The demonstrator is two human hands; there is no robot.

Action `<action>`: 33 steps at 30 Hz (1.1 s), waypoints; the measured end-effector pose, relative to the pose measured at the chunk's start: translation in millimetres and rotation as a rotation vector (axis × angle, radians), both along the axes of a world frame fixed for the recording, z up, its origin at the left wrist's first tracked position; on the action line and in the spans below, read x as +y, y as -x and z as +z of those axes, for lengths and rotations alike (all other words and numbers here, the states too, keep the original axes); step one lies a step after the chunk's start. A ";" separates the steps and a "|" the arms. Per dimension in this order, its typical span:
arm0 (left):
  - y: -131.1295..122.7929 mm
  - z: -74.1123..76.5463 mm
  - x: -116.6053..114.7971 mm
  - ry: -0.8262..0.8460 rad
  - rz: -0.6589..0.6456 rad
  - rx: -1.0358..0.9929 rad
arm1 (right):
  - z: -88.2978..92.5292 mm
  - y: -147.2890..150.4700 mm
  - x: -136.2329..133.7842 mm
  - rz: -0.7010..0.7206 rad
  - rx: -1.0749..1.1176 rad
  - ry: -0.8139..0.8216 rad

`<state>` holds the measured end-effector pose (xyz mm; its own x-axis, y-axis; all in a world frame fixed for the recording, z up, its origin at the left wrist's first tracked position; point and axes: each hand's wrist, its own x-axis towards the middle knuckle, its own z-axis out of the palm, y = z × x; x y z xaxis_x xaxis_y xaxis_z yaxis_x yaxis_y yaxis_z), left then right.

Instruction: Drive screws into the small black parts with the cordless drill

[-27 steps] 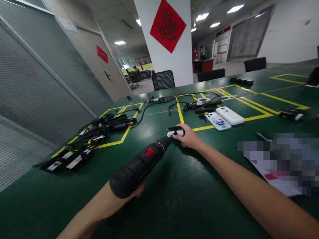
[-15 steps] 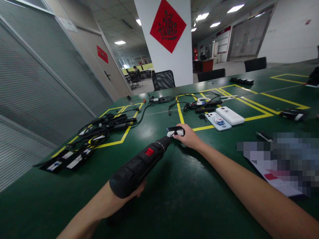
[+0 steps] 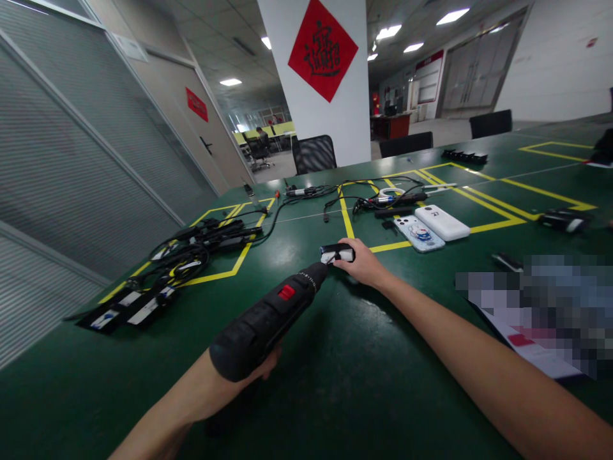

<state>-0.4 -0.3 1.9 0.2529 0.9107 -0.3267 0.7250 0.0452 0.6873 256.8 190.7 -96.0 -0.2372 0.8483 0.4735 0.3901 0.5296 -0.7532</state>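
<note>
A black cordless drill (image 3: 261, 322) with a red switch on top is in my left hand (image 3: 268, 367), whose fingers wrap the handle beneath the body. The drill points forward and to the right. Its front end meets the near side of a small black-and-white block (image 3: 341, 254); whether the bit touches it I cannot tell. My right hand (image 3: 360, 262) pinches this block from the right, thumb in front and fingers behind. The block is held at the green table (image 3: 335, 358). Most of the drill's handle is hidden under its body.
Black cables (image 3: 205, 246) and flat black pieces (image 3: 143, 310) lie on the left. A phone (image 3: 419, 234) and a white power bank (image 3: 443, 222) lie beyond my right hand. Yellow tape (image 3: 390, 246) marks areas. A blurred clear bag or papers (image 3: 531, 319) lie at the right.
</note>
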 end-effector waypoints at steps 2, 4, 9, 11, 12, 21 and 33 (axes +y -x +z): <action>0.0 -0.8 0.4 -0.015 -0.004 -0.001 | -0.8 0.2 0.5 -0.001 0.006 0.000; -0.5 -0.5 0.4 -0.011 0.008 -0.007 | -1.1 0.4 0.9 -0.001 0.010 0.002; -4.1 4.6 -0.9 -0.022 -0.009 0.036 | 0.2 0.0 0.5 0.000 0.002 0.008; -5.4 6.7 -1.1 -0.026 -0.012 0.047 | 0.7 -0.2 0.0 0.000 0.000 0.011; -5.8 7.3 -1.1 -0.025 -0.006 0.046 | 0.9 -0.2 -0.3 -0.001 0.000 0.014; -2.6 4.1 -1.0 0.010 0.019 0.015 | 3.2 0.3 -1.9 0.005 0.008 0.024; -7.4 8.2 -1.8 0.002 0.012 0.017 | 2.1 0.0 -0.9 0.007 0.005 0.020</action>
<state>7.0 -2.0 10.1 0.2367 0.9129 -0.3324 0.7358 0.0550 0.6750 256.7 189.9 -93.9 -0.2406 0.8562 0.4572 0.3830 0.5166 -0.7658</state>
